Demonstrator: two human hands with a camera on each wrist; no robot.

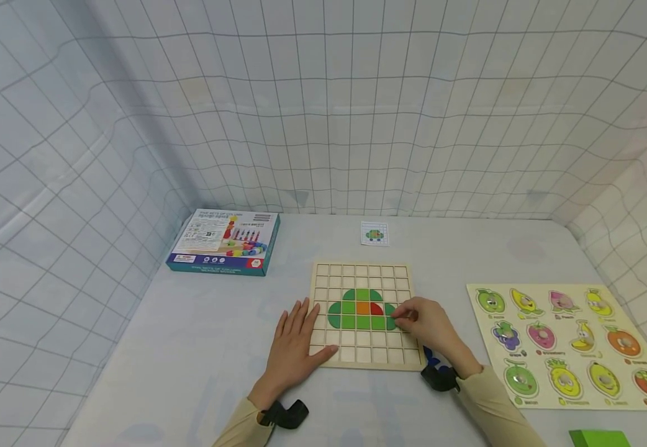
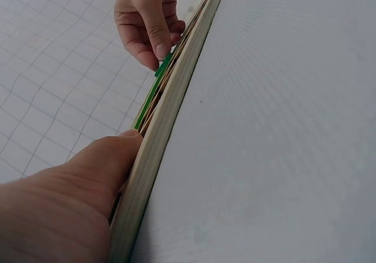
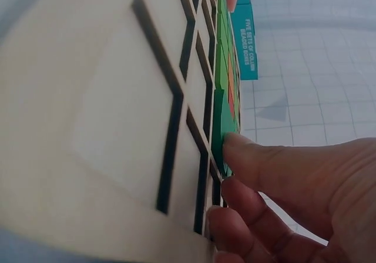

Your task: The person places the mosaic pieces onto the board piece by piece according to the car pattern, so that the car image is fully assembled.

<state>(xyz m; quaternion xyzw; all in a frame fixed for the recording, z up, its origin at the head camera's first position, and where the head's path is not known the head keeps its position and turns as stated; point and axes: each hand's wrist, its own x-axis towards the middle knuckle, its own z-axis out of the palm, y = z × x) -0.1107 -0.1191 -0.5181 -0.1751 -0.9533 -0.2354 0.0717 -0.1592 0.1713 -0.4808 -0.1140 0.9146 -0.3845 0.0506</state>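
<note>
A wooden grid board [image 1: 363, 355] lies flat on the table, its middle cells filled with green tiles [image 1: 348, 321], an orange tile [image 1: 362, 308] and a red rounded tile [image 1: 376, 308]. My left hand [image 1: 295, 347] rests on the board's left edge, fingers spread and thumb along the lower left cells. At the pattern's right end, my right hand [image 1: 429, 323] pinches a dark green rounded tile [image 3: 220, 125] by thumb and fingertips. That tile stands slightly raised at one side in the left wrist view, and the fingers partly cover it.
A small pattern card [image 1: 375, 226] lies behind the board. The boxed bead set [image 1: 223, 242] sits at the back left. To the right are a fruit puzzle board [image 1: 536, 347] and a green block [image 1: 599, 438] at the front edge. Dark blue pieces [image 1: 431, 357] show beside my right wrist.
</note>
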